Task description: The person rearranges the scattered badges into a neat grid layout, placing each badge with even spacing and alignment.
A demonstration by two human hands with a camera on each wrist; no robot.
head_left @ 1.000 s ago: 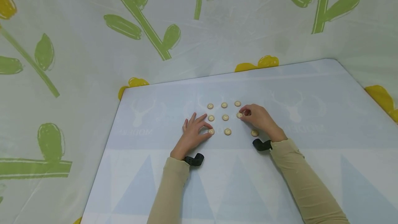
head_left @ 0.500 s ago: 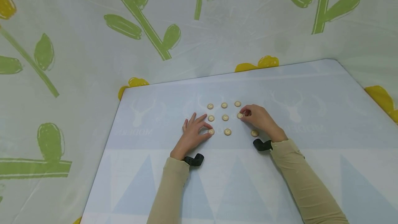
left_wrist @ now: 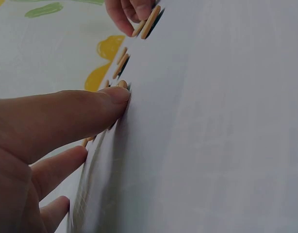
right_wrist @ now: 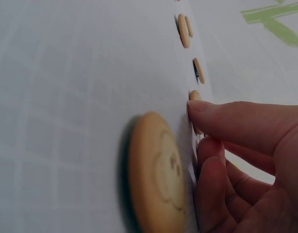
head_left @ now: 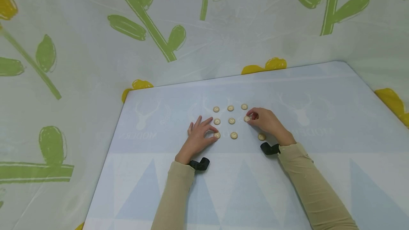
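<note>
Several round pale wooden discs lie in three rows on the table. My left hand (head_left: 198, 138) pinches the front-left wooden disc (head_left: 217, 135) between thumb and index finger, its other fingers spread; in the left wrist view the thumb (left_wrist: 107, 104) covers most of that disc. My right hand (head_left: 264, 119) pinches the right-hand disc of the middle row (head_left: 246, 119) by its edge, other fingers curled. Close under the right wrist lies the front-right disc (head_left: 261, 136), which shows large in the right wrist view as a thick disc (right_wrist: 158, 174) with a flower outline and two dark marks.
The middle disc of the front row (head_left: 234, 135) sits between the hands. Behind it are the centre disc (head_left: 231, 120) and the back row's middle disc (head_left: 230, 108). The pale table cover (head_left: 204, 201) has blue triangles; a leaf-patterned sheet (head_left: 255, 27) hangs beyond.
</note>
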